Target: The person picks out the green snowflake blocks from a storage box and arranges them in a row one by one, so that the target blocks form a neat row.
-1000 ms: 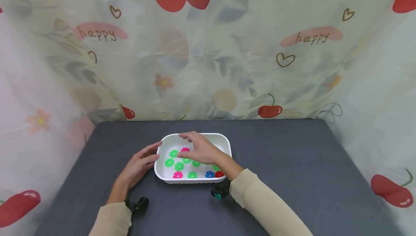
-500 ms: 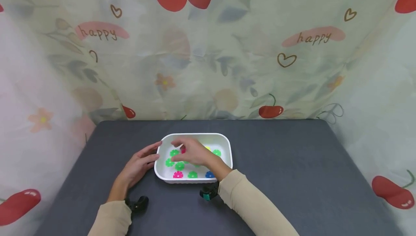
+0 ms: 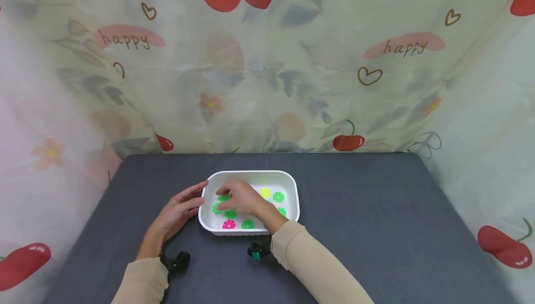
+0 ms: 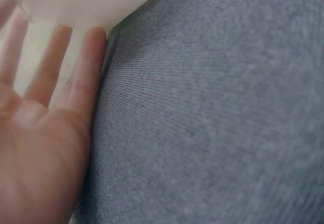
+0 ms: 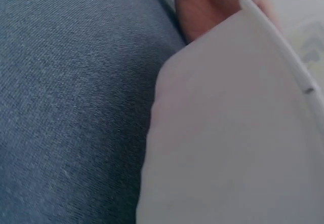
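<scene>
Touching the white tray [image 3: 251, 232], lower centre of frame, the left hand [image 3: 177, 213] spreads its fingers; the right hand [image 3: 244, 197], fingertips apart, hangs over green discs [image 3: 230, 214].

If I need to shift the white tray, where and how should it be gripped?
Best, I'd judge, by the rim at its two short ends, coming from left and right: the white tray is oblong and its rim forms a lip. The left hand touches the left end; the right end is free, the right hand being over green discs.
</scene>
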A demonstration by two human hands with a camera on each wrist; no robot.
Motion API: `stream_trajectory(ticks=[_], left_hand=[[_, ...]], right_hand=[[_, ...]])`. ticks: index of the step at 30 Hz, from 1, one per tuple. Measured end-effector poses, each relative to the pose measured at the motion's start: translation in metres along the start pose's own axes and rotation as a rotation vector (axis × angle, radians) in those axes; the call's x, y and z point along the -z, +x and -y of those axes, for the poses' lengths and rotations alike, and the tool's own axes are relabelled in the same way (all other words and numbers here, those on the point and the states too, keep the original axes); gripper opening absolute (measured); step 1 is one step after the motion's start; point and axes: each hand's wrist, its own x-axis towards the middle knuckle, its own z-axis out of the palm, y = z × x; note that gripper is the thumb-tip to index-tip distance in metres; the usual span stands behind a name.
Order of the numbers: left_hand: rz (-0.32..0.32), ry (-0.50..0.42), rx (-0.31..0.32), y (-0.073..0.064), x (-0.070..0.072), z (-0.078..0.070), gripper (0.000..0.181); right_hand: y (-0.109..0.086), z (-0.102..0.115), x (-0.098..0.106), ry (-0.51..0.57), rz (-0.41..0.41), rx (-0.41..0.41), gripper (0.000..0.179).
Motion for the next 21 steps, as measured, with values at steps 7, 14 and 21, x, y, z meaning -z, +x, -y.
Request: stream_trajectory(ticks=[7,14,21], left_hand=[[-0.001,-0.007,-0.003,0.000,-0.001,0.001,0.063],[-0.020,0.002,-0.003,-0.001,0.000,0.001,0.064],[-0.022,0.009,-0.005,0.000,-0.002,0.001,0.063]], right_hand=[[0.003,-0.001,-0.009,-0.023,-0.028,0.034,0.033],[0.006,-0.001,-0.012,-0.052,-0.013,0.023,0.029],[0.006,-0.003,-0.013,-0.141,0.010,0.025,0.024]])
